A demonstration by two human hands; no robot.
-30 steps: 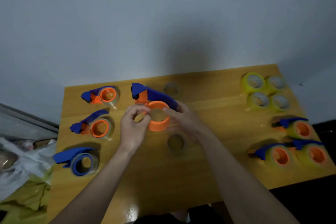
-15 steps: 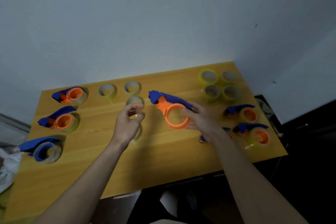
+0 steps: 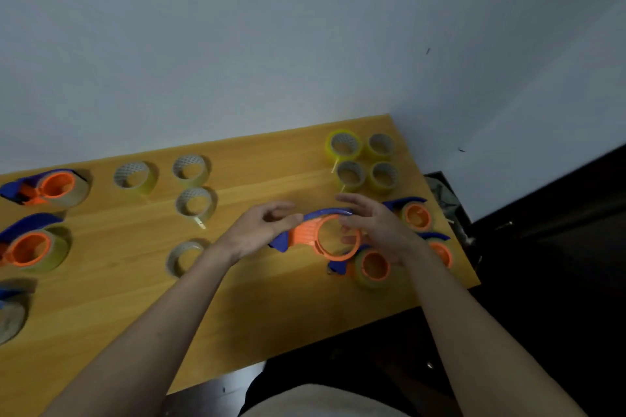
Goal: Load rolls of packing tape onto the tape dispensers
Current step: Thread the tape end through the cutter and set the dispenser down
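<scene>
Your left hand pinches the empty dispenser, right hand loose on its ring, so steady it before grabbing a roll.

wooden table, tape rolls, loaded dispensers
</scene>
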